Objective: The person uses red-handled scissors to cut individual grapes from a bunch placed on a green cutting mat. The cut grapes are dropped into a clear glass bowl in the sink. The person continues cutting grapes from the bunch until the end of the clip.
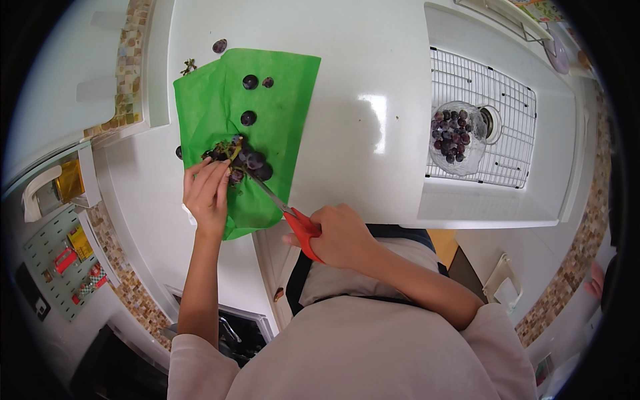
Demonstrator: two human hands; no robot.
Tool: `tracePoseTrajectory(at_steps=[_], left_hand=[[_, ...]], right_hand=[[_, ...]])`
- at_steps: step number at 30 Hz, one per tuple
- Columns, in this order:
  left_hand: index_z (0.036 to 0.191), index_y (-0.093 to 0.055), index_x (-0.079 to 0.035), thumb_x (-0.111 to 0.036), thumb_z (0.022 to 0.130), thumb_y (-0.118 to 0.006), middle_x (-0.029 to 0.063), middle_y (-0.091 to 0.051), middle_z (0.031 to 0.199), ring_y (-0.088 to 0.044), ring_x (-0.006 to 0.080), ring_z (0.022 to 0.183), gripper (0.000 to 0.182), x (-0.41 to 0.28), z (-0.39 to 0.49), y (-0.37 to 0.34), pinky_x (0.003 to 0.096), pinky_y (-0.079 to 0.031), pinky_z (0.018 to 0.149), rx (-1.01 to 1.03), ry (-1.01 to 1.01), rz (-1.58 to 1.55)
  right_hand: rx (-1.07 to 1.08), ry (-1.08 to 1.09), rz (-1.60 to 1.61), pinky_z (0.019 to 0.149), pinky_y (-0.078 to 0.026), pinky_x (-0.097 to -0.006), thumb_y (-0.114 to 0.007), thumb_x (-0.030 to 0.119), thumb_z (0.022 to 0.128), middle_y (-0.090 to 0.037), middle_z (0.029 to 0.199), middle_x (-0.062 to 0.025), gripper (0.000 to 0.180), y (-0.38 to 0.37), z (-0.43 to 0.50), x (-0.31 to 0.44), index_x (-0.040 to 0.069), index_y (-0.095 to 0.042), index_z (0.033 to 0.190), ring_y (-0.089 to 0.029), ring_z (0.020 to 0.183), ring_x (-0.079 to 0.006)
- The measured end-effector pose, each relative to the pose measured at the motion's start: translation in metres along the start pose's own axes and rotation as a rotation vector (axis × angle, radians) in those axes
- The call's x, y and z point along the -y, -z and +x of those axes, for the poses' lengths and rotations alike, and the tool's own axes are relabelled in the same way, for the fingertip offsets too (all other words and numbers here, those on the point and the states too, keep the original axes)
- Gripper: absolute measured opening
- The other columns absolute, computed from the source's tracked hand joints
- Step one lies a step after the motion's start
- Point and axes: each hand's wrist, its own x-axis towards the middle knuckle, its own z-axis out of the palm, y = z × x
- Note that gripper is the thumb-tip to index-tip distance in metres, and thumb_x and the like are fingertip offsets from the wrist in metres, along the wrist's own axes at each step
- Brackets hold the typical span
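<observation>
My left hand (208, 191) grips a bunch of dark grapes (254, 159) by its green stem (235, 150), on a green bag-like sheet (270, 135). In my right hand (342, 235) is a pair of scissors (300, 225) with red handles. Their metal blades reach in among the grapes beside the stem; whether the blades are apart is hard to see. Loose grapes (248, 118) lie on the sheet beyond the bunch. One more grape (219, 46) rests on the white countertop (340, 125) past the far edge of the sheet.
A clear glass bowl (460, 167) of grapes stands on a wire rack (510, 120) inside the white sink (552, 135) at right. A stripped stem piece (189, 66) lies at the sheet's far left corner. Small crumbs dot the counter. A cooktop (242, 332) is at lower left.
</observation>
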Motion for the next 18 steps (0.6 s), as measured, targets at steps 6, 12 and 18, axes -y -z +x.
tracePoseTrajectory(at_steps=[6, 12, 18], left_hand=[[0.092, -0.070, -0.003, 0.002, 0.073, -0.071, 0.0064, -0.068, 0.089, -0.061, 0.0274, 0.086, 0.020, 0.001, 0.000, -0.001, 0.0348, -0.050, 0.080, -0.018, -0.015, -0.008], [0.092, -0.070, -0.003, 0.002, 0.073, -0.071, 0.0067, -0.068, 0.089, -0.060, 0.0276, 0.087, 0.020, -0.002, -0.004, -0.003, 0.0353, -0.050, 0.081, -0.023, 0.040, 0.004], [0.100, -0.067, -0.002, 0.003, 0.080, -0.065, 0.0101, -0.066, 0.103, -0.057, 0.0290, 0.102, 0.021, -0.014, 0.000, 0.002, 0.0363, -0.045, 0.090, 0.066, 0.109, 0.000]], right_hand=[[0.043, -0.116, 0.148, 0.041, -0.035, -0.0369, -0.069, 0.051, 0.080, -0.042, 0.040, -0.0100, 0.064, -0.008, 0.001, 0.004, -0.002, -0.049, 0.049, -0.043, 0.035, -0.0243], [0.086, -0.132, 0.280, 0.042, -0.036, -0.0349, -0.070, 0.050, 0.080, -0.042, 0.040, -0.0082, 0.064, -0.013, 0.001, 0.005, -0.002, -0.050, 0.049, -0.044, 0.036, -0.0194], [-0.062, -0.076, -0.008, 0.044, -0.039, -0.0383, -0.069, 0.052, 0.079, -0.044, 0.041, -0.0116, 0.063, -0.010, 0.001, 0.002, -0.003, -0.055, 0.052, -0.048, 0.038, -0.0270]])
